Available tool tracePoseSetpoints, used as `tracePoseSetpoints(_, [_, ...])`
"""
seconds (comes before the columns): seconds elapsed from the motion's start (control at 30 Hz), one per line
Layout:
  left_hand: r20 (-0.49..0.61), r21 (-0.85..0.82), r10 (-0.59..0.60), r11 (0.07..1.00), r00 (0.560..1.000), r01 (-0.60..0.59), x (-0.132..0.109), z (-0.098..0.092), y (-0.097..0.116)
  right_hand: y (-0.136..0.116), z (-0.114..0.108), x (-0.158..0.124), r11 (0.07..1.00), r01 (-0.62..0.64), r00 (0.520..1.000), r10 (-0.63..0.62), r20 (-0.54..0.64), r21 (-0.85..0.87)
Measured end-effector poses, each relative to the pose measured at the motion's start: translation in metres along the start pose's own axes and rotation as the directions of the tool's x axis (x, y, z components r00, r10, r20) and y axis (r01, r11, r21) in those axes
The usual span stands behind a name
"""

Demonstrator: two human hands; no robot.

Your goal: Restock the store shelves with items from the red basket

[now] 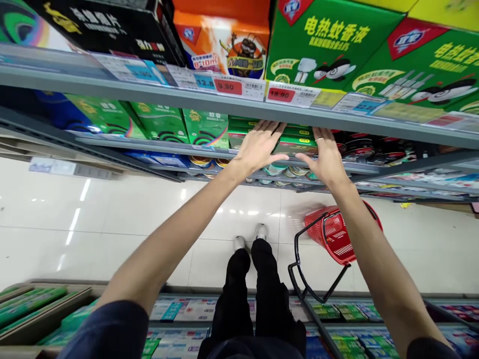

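My left hand [259,147] lies with its fingers stretched out over a stack of flat green boxes [295,143] on the second shelf. Its thumb points right across the front of the stack. At the right end of the same stack, my right hand [326,155] rests with straight fingers, a ring on one of them, and its thumb pointing left. Both palms face the boxes, and neither hand is wrapped around one. Just left of my left hand stand green mosquito coil boxes [205,127]. Dark round tins [361,144] lie to the right of my right hand.
Above my hands runs a shelf edge with price tags [228,87], carrying large green mosquito repellent boxes [329,45] and an orange box [224,40]. A red shopping basket [337,239] with a black handle stands on the tiled floor [130,214]. Another stocked shelf [179,324] is behind me.
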State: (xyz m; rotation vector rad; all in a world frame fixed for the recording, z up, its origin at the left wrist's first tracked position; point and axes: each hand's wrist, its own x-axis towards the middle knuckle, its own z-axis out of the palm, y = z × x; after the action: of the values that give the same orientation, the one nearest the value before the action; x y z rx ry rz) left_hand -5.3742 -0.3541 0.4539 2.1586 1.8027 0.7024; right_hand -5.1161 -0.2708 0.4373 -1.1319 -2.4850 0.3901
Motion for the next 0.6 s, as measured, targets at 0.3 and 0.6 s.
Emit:
tracePoseSetpoints(0.3, [0.018,0.027,-0.038,0.999,0.999,0.038,0.014,0.003,-0.008,-0.007,0.009,0.006,1.000,-0.008,1.000,0.008,-0.012,0.005])
tracePoseSetpoints(0.6, [-0.076,-0.167,0.055,0.984,0.996,-0.067,-0.115,0.038,0.025,-0.063,0.023,-0.114,0.940,-0.162,0.915,0.257,-0.311,0.301])
